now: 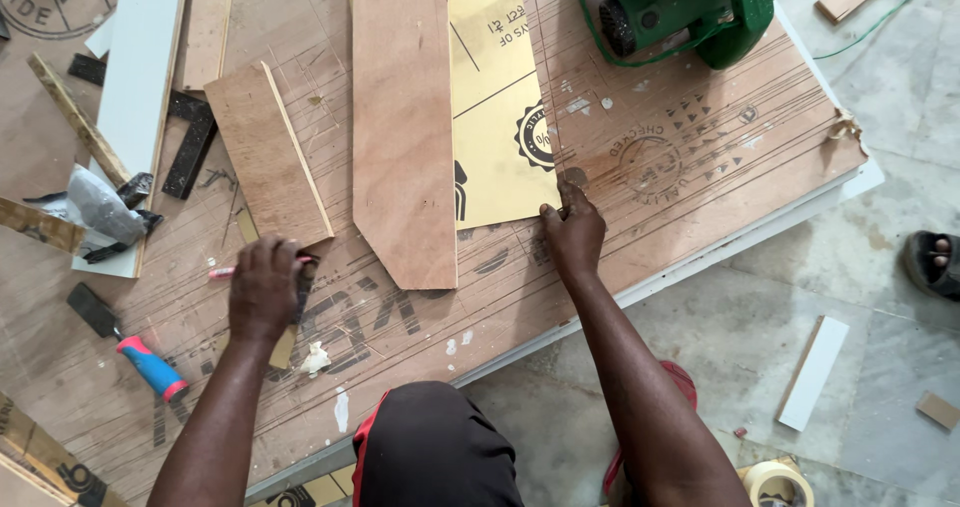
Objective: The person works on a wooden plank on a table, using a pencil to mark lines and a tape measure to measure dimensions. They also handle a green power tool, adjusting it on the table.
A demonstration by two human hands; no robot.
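The yellow laminate sheet (495, 97) lies flat on the plywood worktop (680, 197), partly under the long plywood strip (403, 117); right hand (573, 235) presses its near corner, fingers closed down; left hand (263, 289) — left of the strip — clasps a pencil (222, 273). The sheet looks thin, light, floppy — best lifted by an edge.

Yellow laminate sheet (495, 97) flat on workbench, near corner pinned; pink pencil (222, 273) (mostly hidden) lying level.
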